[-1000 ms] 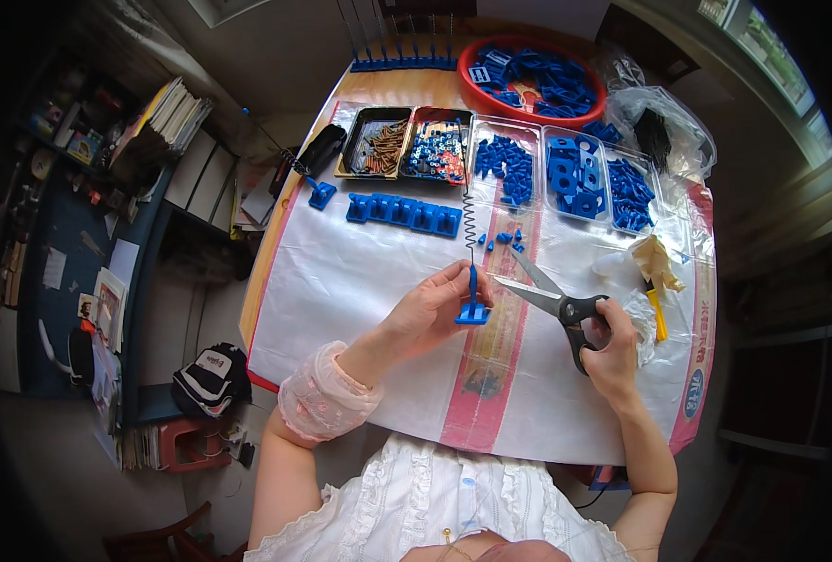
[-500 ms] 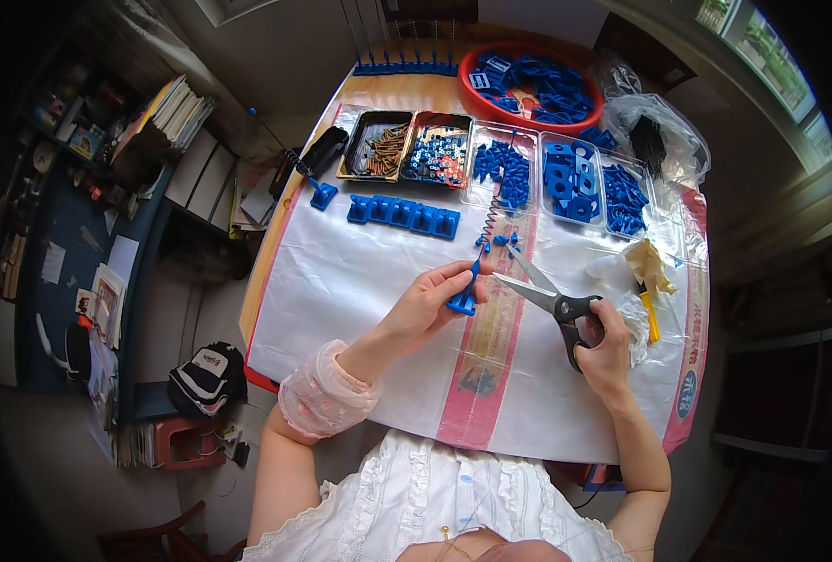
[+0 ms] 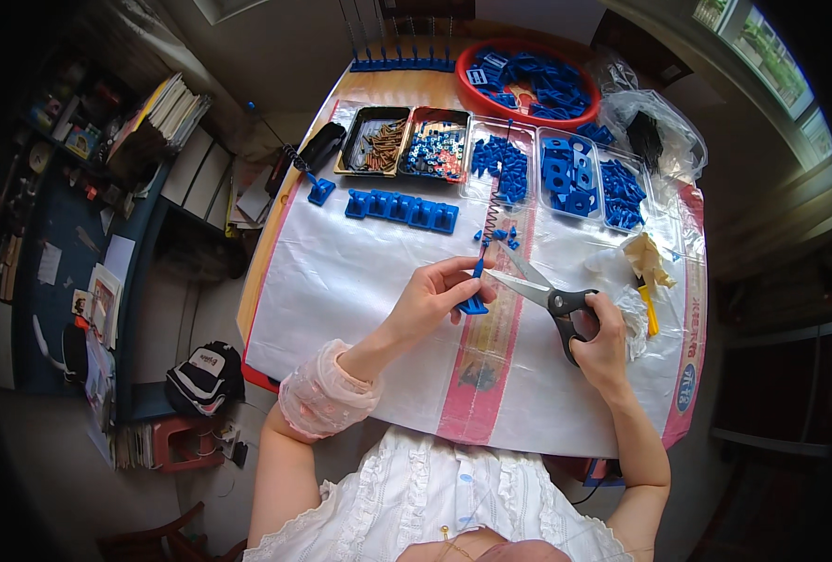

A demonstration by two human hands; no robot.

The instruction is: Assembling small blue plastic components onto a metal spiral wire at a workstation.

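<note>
My left hand point(image 3: 427, 295) pinches a small blue plastic base point(image 3: 473, 305) with a narrow neck. A thin dark coiled wire point(image 3: 492, 214) rises from that neck and stretches away over the cloth. In my right hand point(image 3: 603, 347) is a pair of black-handled scissors point(image 3: 560, 303), fingers through the handles and blades spread. The lower blade tip is close by my left fingertips; the upper one points toward several small blue cone-shaped pieces point(image 3: 511, 236) on the cloth.
A row of joined blue bases point(image 3: 402, 211) lies at left. Behind are trays of brown screws point(image 3: 385, 147), small nuts point(image 3: 434, 150) and blue parts point(image 3: 500, 169). A red basin point(image 3: 469, 96) stands farther back. Crumpled paper point(image 3: 648, 262) and a yellow-handled tool point(image 3: 652, 314) lie at right.
My left hand and the blue base have turned and shifted slightly right, nearer the scissors. The blades sit a little lower and to the left, still spread.
</note>
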